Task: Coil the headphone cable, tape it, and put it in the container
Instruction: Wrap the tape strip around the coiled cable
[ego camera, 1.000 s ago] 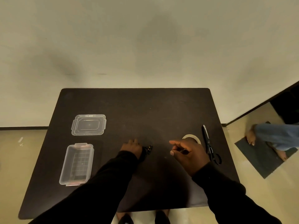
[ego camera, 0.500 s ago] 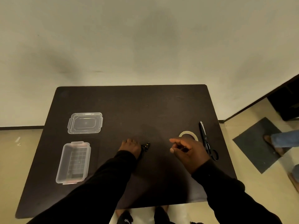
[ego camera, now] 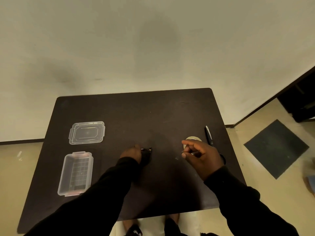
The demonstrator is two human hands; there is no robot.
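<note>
My left hand (ego camera: 132, 154) rests on the dark table (ego camera: 136, 116) near its middle, shut on the black headphone cable (ego camera: 147, 151); only a dark bundle with a small plug end shows beside my fingers. My right hand (ego camera: 201, 157) hovers to the right with thumb and fingers pinched together; I cannot tell what is between them. A roll of pale tape (ego camera: 192, 139) lies just behind that hand, partly hidden by it. The clear container (ego camera: 75, 173) stands open at the front left, nothing visible inside.
The container's clear lid (ego camera: 86, 132) lies flat behind the container. Black scissors (ego camera: 209, 136) lie right of the tape, handles partly hidden by my right hand. A dark mat (ego camera: 276, 148) lies on the floor to the right. My feet show below the table's near edge.
The view has shifted, so the table sits a little differently in frame. Both hands stay in about the same place. The person's legs at the right edge are out of view now.
</note>
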